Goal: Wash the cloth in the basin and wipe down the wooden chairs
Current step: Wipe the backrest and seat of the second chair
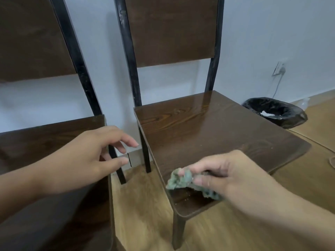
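Cloth on the right chair's seat
Right hand [241,180] pinches the green cloth [183,182] on the seat [208,127]; left hand [81,158] hovers, fingers [126,141] spread, empty.

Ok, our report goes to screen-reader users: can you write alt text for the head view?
A right hand presses a crumpled green cloth on a dark wooden chair seat; the open left hand hovers over a second chair.

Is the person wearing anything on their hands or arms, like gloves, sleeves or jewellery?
No. Both the left hand and the right hand are bare: no gloves, rings, watch or bracelet show. The forearms are uncovered as far as the picture's edges, with no sleeve in sight. The fingers have short, unpainted nails.
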{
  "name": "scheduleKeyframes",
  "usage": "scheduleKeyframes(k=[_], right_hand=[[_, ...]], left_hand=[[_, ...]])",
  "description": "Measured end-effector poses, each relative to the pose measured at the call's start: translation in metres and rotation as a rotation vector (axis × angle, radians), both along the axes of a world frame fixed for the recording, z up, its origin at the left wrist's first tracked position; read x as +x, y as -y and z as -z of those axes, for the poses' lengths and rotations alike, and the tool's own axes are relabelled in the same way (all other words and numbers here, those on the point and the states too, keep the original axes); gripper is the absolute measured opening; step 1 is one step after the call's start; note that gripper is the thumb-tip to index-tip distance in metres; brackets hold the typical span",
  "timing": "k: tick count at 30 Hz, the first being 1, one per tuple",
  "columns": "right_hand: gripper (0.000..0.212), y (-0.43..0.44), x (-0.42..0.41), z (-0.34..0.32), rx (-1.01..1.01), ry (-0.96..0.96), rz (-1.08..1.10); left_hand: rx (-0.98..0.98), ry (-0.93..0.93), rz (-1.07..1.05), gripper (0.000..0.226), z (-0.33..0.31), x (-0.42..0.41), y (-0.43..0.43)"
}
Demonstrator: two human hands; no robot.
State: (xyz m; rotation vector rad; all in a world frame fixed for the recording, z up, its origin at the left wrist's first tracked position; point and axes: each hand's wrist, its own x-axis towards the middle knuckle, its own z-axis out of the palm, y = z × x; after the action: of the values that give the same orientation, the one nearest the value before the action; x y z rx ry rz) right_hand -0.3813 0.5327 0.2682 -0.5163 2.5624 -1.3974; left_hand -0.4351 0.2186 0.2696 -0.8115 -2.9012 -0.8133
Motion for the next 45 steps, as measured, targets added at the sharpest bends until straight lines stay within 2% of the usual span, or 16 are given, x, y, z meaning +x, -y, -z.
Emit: scheduleKeyframes(k=[3,5,6,7,9,13,17,20,24,28,31,33,36,38,41,45], right_hand=[[0.023,-0.048,-0.033,-0.012,-0.216,0.064,0.280],[0.018,-0.088,-0.070,-0.019,-0.351,0.031,0.522],[0.013,-0.107,-0.089,-0.020,-0.352,-0.040,0.645],[0.011,-0.124,-0.107,-0.019,-0.271,-0.124,0.743],[0.020,-0.146,-0.133,-0.009,-0.020,-0.207,0.830],[0.021,-0.146,-0.134,0.015,0.286,-0.140,0.678],[0.026,-0.122,-0.109,0.020,0.456,-0.227,0.524],[0.025,-0.083,-0.078,0.024,0.482,-0.302,0.393],[0.030,-0.011,-0.035,0.033,0.296,-0.371,0.148],[0.039,0.042,-0.009,0.036,0.210,-0.362,-0.131],[0.038,0.028,-0.015,0.029,0.050,-0.302,-0.051],[0.038,0.007,-0.022,0.028,0.019,-0.354,0.017],[0.043,-0.017,-0.026,0.036,0.212,-0.447,-0.061],[0.047,-0.040,-0.032,0.042,0.351,-0.482,-0.032],[0.045,-0.092,-0.040,0.043,0.501,-0.567,0.164],[0.031,-0.174,-0.046,0.038,0.594,-0.490,0.525]], left_hand=[[-0.013,-0.027,0.044,0.038,0.003,0.002,-0.001],[-0.010,-0.042,0.061,0.037,0.001,0.001,-0.003],[-0.004,-0.047,0.067,0.042,0.000,0.001,-0.004],[0.008,-0.052,0.066,0.049,-0.001,0.000,-0.005],[0.033,-0.054,0.055,0.058,-0.002,-0.003,-0.009],[0.041,-0.053,0.049,0.064,-0.003,-0.005,-0.016],[0.024,-0.043,0.054,0.066,-0.004,-0.006,-0.016],[0.029,-0.063,0.060,0.063,-0.003,-0.005,-0.017],[0.029,-0.067,0.066,0.059,-0.003,-0.007,-0.019],[0.006,-0.076,0.067,0.045,-0.001,-0.012,-0.014],[-0.002,-0.096,0.075,0.048,-0.002,-0.013,-0.011],[-0.006,-0.093,0.066,0.034,0.000,-0.016,-0.008],[-0.017,-0.080,0.056,0.037,0.005,-0.020,-0.006],[-0.001,-0.070,0.052,0.040,0.009,-0.021,-0.010],[0.005,-0.072,0.054,0.041,0.016,-0.024,-0.016],[0.008,-0.092,0.069,0.044,0.022,-0.022,-0.025]])
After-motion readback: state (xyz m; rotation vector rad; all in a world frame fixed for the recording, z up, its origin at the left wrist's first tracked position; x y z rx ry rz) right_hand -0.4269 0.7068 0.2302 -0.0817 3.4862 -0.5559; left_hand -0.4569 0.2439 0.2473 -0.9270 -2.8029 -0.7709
